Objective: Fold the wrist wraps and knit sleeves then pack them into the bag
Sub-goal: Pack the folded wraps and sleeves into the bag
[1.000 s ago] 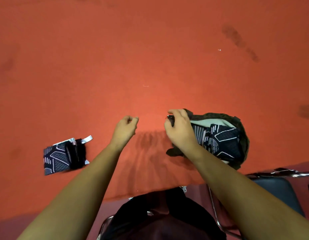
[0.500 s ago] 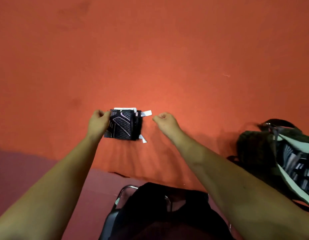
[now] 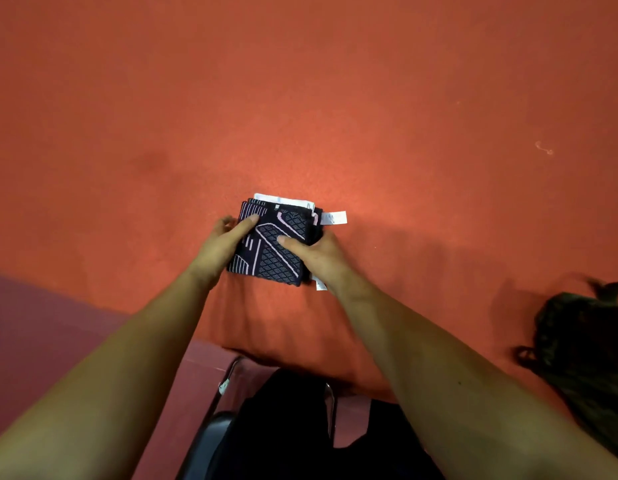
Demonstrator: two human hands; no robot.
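Sleeves (image 3: 273,244) lie folded on the orange surface (image 3: 300,98), well left of the bag (image 3: 584,348). I see the left hand (image 3: 217,251) pinching their left edge, thumb on top; the right hand (image 3: 319,256) grips their right edge, fingers (image 3: 323,235) curled round it. A white tag (image 3: 333,218) pokes out beyond.

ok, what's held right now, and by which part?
The folded knit sleeve bundle: left hand grips its left edge, right hand its right edge, thumbs on top.

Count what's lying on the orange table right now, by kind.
Folded knit bundle: 1, gripped by left hand and right hand; its layers can't be counted.
Dark bag: 1, at the right edge.
Total: 2.
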